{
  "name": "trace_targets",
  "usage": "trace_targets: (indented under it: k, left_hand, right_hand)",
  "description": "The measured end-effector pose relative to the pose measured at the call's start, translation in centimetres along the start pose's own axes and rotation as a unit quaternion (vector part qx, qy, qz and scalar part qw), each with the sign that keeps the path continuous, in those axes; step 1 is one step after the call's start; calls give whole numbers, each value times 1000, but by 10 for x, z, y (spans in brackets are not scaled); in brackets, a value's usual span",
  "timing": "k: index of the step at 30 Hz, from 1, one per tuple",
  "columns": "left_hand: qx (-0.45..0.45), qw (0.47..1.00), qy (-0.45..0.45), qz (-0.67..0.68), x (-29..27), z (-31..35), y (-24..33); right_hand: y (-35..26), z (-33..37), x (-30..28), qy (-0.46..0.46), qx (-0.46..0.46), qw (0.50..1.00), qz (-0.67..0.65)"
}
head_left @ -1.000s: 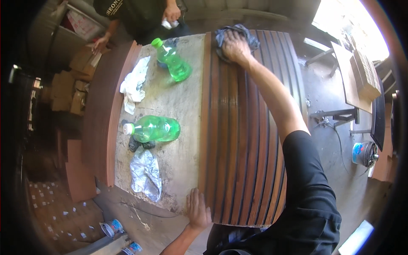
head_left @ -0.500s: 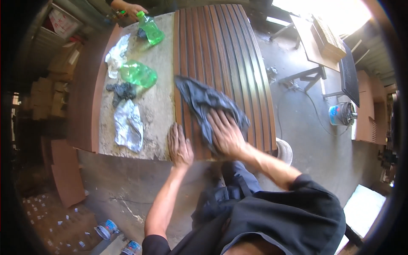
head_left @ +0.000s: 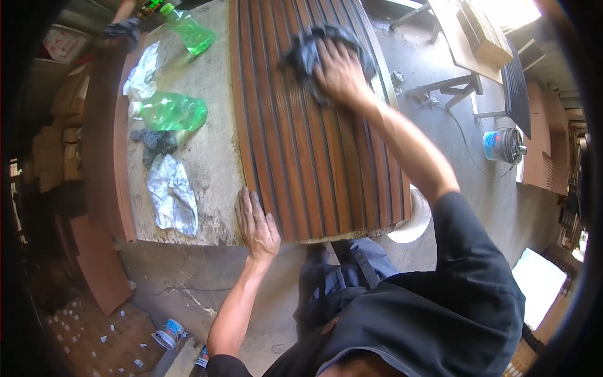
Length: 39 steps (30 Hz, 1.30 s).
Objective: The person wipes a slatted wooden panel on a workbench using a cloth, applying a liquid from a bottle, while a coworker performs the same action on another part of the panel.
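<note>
My right hand lies flat with the fingers slightly spread, pressing a dark grey rag down onto the ribbed wooden panel. The rag bunches out from under my fingertips and to their left, lying on the far part of the panel. My left hand rests palm down at the panel's near left corner, fingers straight and close together, touching the panel edge on one side and the bare stone-coloured tabletop on the other; it holds nothing.

Left of those fingers, on the tabletop, lies a crumpled silvery-white sheet. Beyond it sits a small dark wad, then a green plastic bottle on its side, then a white cloth. Farther off stands a second green bottle, tilted, near another person's gloved hand. Well to the right of my right forearm, on the floor, I see a blue tin.
</note>
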State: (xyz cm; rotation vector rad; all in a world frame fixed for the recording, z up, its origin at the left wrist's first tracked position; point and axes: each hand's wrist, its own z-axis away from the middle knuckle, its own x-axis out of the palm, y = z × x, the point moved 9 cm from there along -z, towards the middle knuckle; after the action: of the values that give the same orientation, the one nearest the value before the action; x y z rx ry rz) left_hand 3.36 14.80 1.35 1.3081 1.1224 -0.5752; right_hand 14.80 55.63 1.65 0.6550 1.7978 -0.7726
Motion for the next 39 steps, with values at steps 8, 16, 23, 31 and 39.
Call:
trace_targets:
  k: [8,16,23,31,39]
  left_hand:
    - [-58,997,-48,-3,-11,-8,-8]
    - [-44,998,-47,-13,-9,-5,3]
    - [0,998,-60,-10,-11,-8,11]
    - [22,999,-38,-17,-9,4,13]
    - [24,999,-15,-36,-10,10,9]
  right_hand:
    - [78,-211,69,-31,35,999,-16]
    - [155,-301,77,87,112,988,58]
    - [223,-218,38,86,175,973,126]
    - [99,-33,-29,82,44,994,60]
    - [-19,305,-113,-63,87,994,5]
